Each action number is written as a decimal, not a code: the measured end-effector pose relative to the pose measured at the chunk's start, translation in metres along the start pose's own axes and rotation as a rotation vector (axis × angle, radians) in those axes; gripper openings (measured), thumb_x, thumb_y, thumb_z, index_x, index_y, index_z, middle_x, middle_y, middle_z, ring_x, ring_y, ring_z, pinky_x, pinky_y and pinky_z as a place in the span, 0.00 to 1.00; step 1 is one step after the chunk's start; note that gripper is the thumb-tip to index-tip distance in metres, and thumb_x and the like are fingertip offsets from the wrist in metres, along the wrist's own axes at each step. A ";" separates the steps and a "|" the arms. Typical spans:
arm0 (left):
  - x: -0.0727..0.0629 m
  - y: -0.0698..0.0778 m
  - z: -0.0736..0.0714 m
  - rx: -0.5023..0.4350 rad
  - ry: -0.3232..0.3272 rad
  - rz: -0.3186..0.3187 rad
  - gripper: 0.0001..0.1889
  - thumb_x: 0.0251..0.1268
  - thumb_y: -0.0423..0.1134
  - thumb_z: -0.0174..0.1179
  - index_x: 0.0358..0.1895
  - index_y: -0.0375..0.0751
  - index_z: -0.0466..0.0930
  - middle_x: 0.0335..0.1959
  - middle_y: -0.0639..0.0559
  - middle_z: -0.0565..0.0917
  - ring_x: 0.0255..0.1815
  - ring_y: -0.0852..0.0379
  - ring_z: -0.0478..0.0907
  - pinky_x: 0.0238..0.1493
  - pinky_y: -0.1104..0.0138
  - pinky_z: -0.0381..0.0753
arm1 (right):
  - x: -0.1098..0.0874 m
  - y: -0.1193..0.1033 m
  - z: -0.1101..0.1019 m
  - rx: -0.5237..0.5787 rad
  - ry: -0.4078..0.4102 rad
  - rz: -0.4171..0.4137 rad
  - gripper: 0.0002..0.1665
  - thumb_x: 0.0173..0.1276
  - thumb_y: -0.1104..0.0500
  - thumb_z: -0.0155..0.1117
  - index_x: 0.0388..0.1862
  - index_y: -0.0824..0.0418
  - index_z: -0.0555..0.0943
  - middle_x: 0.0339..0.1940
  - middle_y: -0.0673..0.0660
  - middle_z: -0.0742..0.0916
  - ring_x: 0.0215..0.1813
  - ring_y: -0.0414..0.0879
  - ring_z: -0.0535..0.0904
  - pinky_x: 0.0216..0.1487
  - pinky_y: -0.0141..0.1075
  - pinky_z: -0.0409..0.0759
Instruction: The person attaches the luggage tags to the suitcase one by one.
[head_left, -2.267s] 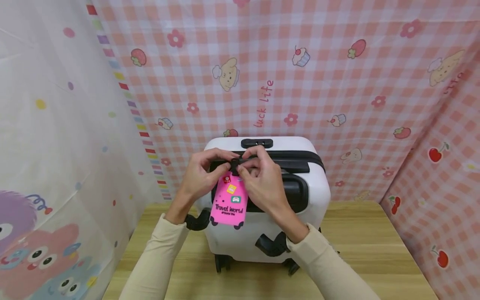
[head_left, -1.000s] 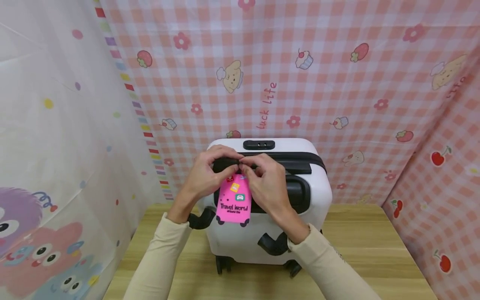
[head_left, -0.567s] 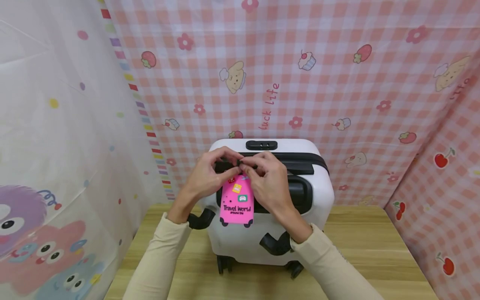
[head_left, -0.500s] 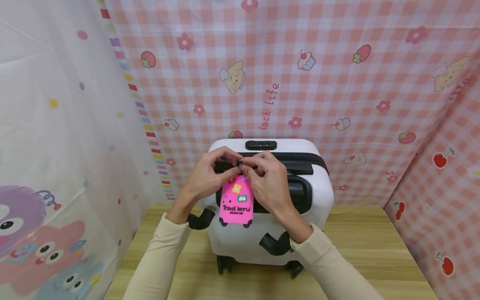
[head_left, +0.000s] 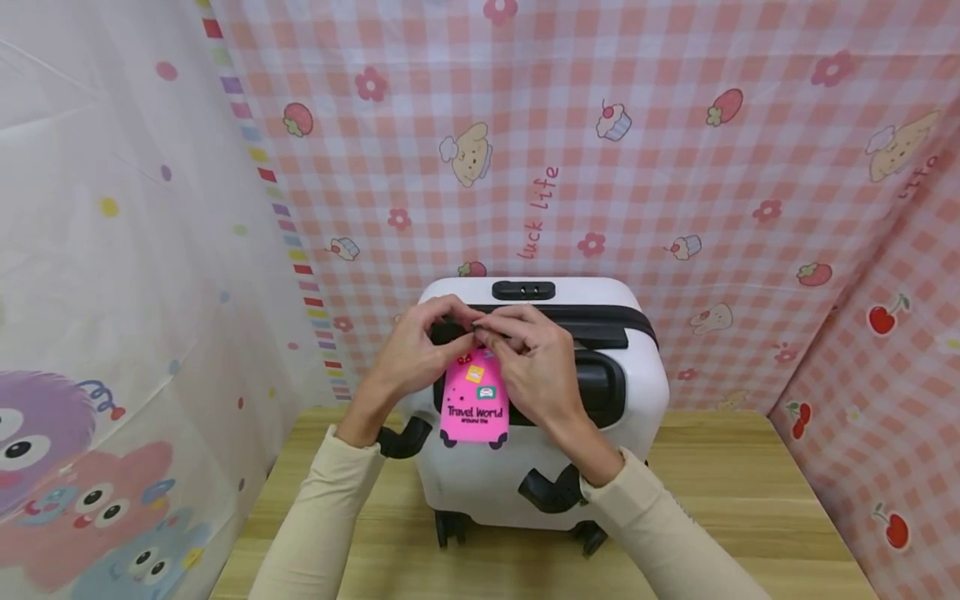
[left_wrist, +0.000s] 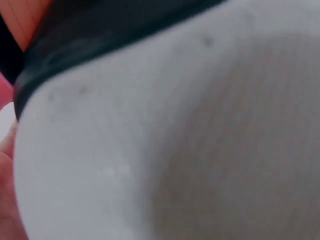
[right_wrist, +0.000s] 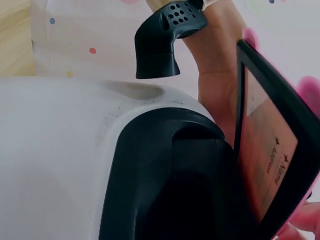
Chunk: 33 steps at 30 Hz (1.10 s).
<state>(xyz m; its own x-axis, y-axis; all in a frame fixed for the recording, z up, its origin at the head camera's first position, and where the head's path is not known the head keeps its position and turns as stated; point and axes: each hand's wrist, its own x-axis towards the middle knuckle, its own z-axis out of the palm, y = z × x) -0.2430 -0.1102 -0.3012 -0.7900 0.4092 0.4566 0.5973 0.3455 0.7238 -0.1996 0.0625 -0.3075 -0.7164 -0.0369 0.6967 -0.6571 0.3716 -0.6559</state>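
Wooden table [head_left: 720,500]; white suitcase [head_left: 487,487] upright on it; my left hand [head_left: 412,348] and right hand [head_left: 536,362] together near its top; pink luggage tag [head_left: 474,398] hanging before suitcase; dark strap [head_left: 475,328] above tag, pinched in fingertips of both

the pink tag [head_left: 471,402] before the suitcase [head_left: 480,479] read "travel world around the", its back panel [right_wrist: 262,130] "name" and "address". the checked curtain [head_left: 645,183] behind the suitcase said "luck life".

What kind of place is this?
Maybe a little booth set up indoors: cartoon-printed cloth hangs on three sides of a wood-grain tabletop, where a white suitcase stands.
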 end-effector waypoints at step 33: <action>-0.002 -0.007 0.000 0.057 0.026 -0.030 0.13 0.61 0.36 0.68 0.49 0.39 0.83 0.43 0.47 0.81 0.50 0.51 0.74 0.57 0.56 0.72 | 0.008 0.002 -0.010 0.121 -0.159 0.157 0.14 0.70 0.60 0.65 0.51 0.64 0.85 0.48 0.58 0.89 0.46 0.46 0.87 0.47 0.39 0.85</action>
<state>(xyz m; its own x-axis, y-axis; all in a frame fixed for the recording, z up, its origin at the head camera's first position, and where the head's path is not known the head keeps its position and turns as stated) -0.2451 -0.1133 -0.3073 -0.8103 0.3765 0.4490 0.5799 0.4052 0.7068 -0.2039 0.0716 -0.3005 -0.8333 -0.1369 0.5356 -0.5516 0.2707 -0.7890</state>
